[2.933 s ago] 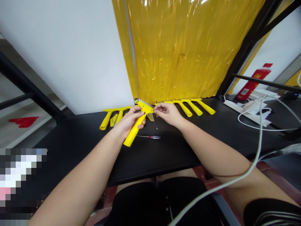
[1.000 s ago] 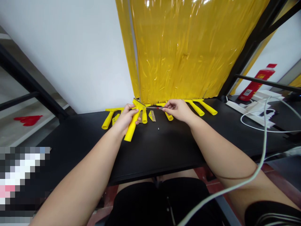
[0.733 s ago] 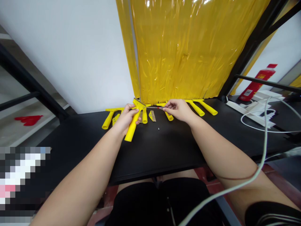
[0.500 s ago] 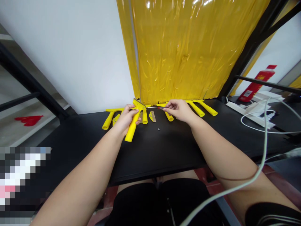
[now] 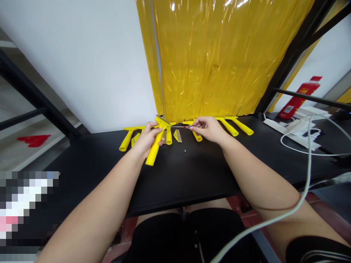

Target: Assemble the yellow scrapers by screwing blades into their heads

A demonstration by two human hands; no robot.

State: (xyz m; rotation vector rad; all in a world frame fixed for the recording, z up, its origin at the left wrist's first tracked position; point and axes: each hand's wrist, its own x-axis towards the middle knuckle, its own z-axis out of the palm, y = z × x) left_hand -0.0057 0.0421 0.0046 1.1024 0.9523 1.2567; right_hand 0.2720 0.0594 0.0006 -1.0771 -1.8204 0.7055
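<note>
Wrapping its fingers round the scraper, the left hand holds it above the table; the right hand pinches the screwdriver in closed fingertips, shaft nearly level, tip leftward at the scraper's head. The scraper's long axis slants, head up, handle end down-left.
</note>
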